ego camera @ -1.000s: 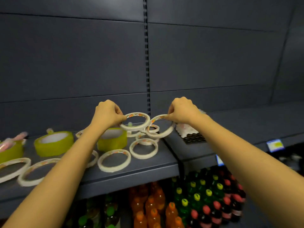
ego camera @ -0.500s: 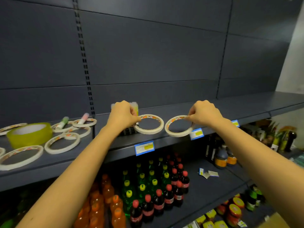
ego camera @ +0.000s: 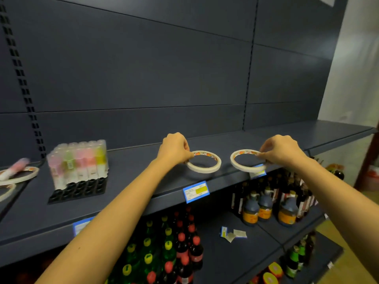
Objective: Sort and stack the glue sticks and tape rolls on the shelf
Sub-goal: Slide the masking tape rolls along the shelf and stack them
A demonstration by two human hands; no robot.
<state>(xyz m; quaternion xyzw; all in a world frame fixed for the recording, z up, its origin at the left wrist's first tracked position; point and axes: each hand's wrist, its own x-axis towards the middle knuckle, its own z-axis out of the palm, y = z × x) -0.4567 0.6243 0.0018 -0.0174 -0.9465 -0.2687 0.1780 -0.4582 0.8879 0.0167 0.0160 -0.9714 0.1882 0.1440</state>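
My left hand [ego camera: 175, 148] pinches the near-left rim of a thin white tape roll [ego camera: 207, 170], held flat just above the dark shelf [ego camera: 133, 181]. My right hand [ego camera: 282, 150] pinches the right rim of a second thin white tape roll [ego camera: 239, 163] over the shelf's front edge. The two rolls are side by side with a small gap between them. At the left, a block of glue sticks [ego camera: 79, 162] with pink, green and yellow bodies stands upright in a black holder tray [ego camera: 82, 190]. More thin tape rolls [ego camera: 19, 177] lie at the far left with a loose pink glue stick [ego camera: 14, 168] on them.
Blue price tags [ego camera: 195, 191] hang on the shelf's front lip. Below are soda bottles [ego camera: 180, 247] with red, yellow and green caps, dark sauce bottles [ego camera: 266, 206] and paper scraps [ego camera: 232, 234]. The shelf runs on to the right toward a pale wall [ego camera: 352, 68].
Both hands have carried their tape rolls from the left shelf section to the right section. The view has swung right; the yellow tape rolls have left the frame.
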